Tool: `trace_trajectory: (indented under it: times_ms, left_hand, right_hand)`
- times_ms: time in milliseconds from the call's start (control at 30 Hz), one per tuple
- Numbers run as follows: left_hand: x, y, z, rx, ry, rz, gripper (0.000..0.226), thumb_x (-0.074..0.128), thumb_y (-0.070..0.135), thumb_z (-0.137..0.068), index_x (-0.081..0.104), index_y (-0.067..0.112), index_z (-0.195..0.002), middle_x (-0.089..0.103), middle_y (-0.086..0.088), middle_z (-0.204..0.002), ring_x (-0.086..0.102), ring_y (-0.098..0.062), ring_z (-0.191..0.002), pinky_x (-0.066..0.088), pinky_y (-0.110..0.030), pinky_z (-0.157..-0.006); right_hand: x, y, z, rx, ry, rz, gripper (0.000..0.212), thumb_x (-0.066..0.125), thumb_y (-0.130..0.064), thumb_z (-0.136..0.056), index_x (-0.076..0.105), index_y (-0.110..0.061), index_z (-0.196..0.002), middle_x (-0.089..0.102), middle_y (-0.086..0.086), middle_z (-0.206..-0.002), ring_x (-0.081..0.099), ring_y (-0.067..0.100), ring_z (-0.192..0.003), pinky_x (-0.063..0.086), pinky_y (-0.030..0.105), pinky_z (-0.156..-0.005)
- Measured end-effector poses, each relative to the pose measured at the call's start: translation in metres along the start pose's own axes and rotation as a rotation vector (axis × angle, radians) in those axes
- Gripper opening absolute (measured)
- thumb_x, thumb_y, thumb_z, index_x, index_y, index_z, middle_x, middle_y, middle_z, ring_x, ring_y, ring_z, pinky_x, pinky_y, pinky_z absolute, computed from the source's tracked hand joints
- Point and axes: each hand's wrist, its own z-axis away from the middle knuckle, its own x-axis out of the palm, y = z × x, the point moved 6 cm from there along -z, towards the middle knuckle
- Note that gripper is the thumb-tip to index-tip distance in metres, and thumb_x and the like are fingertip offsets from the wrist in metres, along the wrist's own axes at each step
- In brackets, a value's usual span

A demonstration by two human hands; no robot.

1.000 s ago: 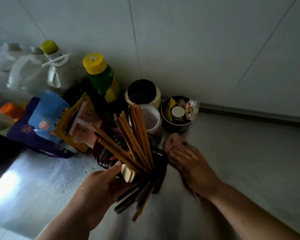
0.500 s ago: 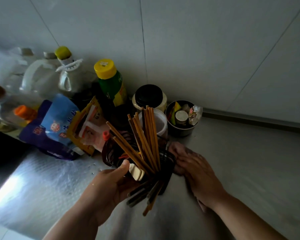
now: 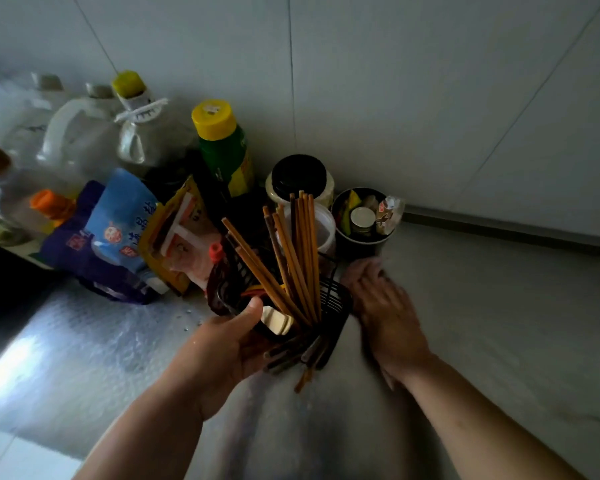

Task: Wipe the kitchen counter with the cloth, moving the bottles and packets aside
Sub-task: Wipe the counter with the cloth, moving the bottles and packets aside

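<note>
1. The left hand [image 3: 219,351] holds the chopstick holder [image 3: 333,299] tilted above the desk [image 3: 482,323], thumb and fingers curled round it.
2. Just right of the holder, the right hand [image 3: 385,313] presses flat on the desk, fingers straight. We cannot see the cloth; perhaps it is under the palm.
3. The bottles [image 3: 226,157] and packets [image 3: 122,223] stand behind the holder.
4. We judge that wiping the holder's place is in hand. Next, set the holder down upright and shift the packets.

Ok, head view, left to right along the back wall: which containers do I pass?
White-handled jug → yellow-capped jug → green bottle → black-lidded jar → dark cup holding small items.
</note>
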Motion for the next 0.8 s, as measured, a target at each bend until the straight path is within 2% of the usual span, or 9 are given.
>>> trace_trajectory:
  times_ms: [67, 100, 167, 233, 300, 400, 533, 700, 800]
  left_hand:
    - [0.001, 0.0, 0.001, 0.0, -0.004, -0.009, 0.037, 0.051, 0.034, -0.092, 0.063, 0.002, -0.107, 0.076, -0.007, -0.074, 0.068, -0.025, -0.086, 0.051, -0.037, -0.085]
    - [0.002, 0.001, 0.002, -0.001, -0.007, -0.009, 0.037, 0.05, 0.034, -0.092, 0.063, 0.002, -0.106, 0.077, -0.007, -0.075, 0.069, -0.025, -0.085, 0.052, -0.037, -0.084]
    - [0.005, 0.002, 0.004, 0.003, -0.025, -0.001, 0.034, 0.048, 0.03, -0.094, 0.063, 0.001, -0.106, 0.077, -0.01, -0.077, 0.073, -0.021, -0.074, 0.058, -0.034, -0.07]
    - [0.008, 0.003, 0.006, -0.011, -0.036, 0.023, 0.03, 0.046, 0.025, -0.096, 0.062, 0.0, -0.104, 0.076, -0.011, -0.072, 0.073, -0.018, -0.063, 0.057, -0.026, -0.051]
    - [0.011, 0.004, 0.008, -0.024, -0.019, 0.041, 0.025, 0.045, 0.018, -0.097, 0.062, -0.001, -0.099, 0.074, -0.011, -0.064, 0.071, -0.017, -0.054, 0.052, -0.021, -0.043]
    - [0.017, 0.002, 0.011, -0.039, 0.003, 0.027, 0.024, 0.046, 0.013, -0.096, 0.063, -0.004, -0.101, 0.075, -0.014, -0.069, 0.072, -0.019, -0.056, 0.053, -0.022, -0.043]
    - [0.041, -0.013, 0.013, -0.077, -0.032, -0.021, 0.027, 0.045, 0.013, -0.097, 0.065, -0.004, -0.104, 0.075, -0.014, -0.072, 0.071, -0.016, -0.055, 0.051, -0.02, -0.041]
    - [0.082, -0.024, 0.01, -0.119, -0.092, -0.028, 0.029, 0.045, 0.012, -0.096, 0.064, -0.008, -0.107, 0.075, -0.02, -0.084, 0.072, -0.022, -0.064, 0.055, -0.024, -0.048]
    - [0.103, -0.021, 0.009, -0.117, -0.107, -0.042, 0.029, 0.045, 0.011, -0.096, 0.063, -0.008, -0.108, 0.073, -0.023, -0.094, 0.072, -0.025, -0.07, 0.056, -0.026, -0.05]
  right_hand:
    - [0.0, -0.006, 0.021, -0.089, -0.07, -0.105, 0.053, 0.029, -0.027, -0.102, 0.011, -0.049, -0.147, 0.0, -0.028, -0.155, -0.005, -0.002, -0.144, -0.001, 0.025, -0.116]
    - [-0.001, -0.002, 0.032, -0.108, -0.102, -0.144, 0.049, 0.028, -0.031, -0.101, 0.017, -0.051, -0.144, 0.003, -0.031, -0.153, -0.005, -0.006, -0.143, -0.005, 0.02, -0.115]
    - [-0.005, 0.012, 0.051, -0.122, -0.081, -0.172, 0.044, 0.029, -0.035, -0.096, 0.035, -0.044, -0.139, 0.023, -0.026, -0.149, 0.008, -0.005, -0.143, -0.006, 0.013, -0.114]
    - [-0.01, 0.035, 0.06, -0.064, -0.024, -0.154, 0.048, 0.029, -0.035, -0.092, 0.049, -0.034, -0.135, 0.035, -0.019, -0.145, 0.015, -0.004, -0.139, -0.005, 0.012, -0.114]
    - [-0.02, 0.062, 0.064, 0.083, 0.021, -0.108, 0.055, 0.022, -0.039, -0.09, 0.045, -0.032, -0.139, 0.033, -0.017, -0.148, 0.015, -0.002, -0.14, -0.004, 0.015, -0.115]
    - [-0.033, 0.093, 0.063, 0.246, 0.104, -0.044, 0.06, 0.019, -0.041, -0.089, 0.039, -0.026, -0.144, 0.032, -0.005, -0.154, 0.021, 0.013, -0.144, 0.008, 0.031, -0.118]
    - [-0.036, 0.112, 0.054, 0.254, 0.078, -0.028, 0.058, 0.022, -0.038, -0.092, 0.04, -0.02, -0.143, 0.035, 0.003, -0.153, 0.029, 0.025, -0.142, 0.024, 0.048, -0.116]
    - [-0.039, 0.124, 0.059, 0.256, 0.042, -0.022, 0.055, 0.029, -0.029, -0.093, 0.032, -0.022, -0.147, 0.029, 0.001, -0.156, 0.02, 0.021, -0.145, 0.019, 0.045, -0.118]
    - [-0.043, 0.143, 0.074, 0.441, 0.075, 0.057, 0.069, 0.048, -0.013, -0.086, 0.024, -0.02, -0.15, 0.022, 0.003, -0.158, 0.014, 0.023, -0.147, 0.014, 0.044, -0.12]
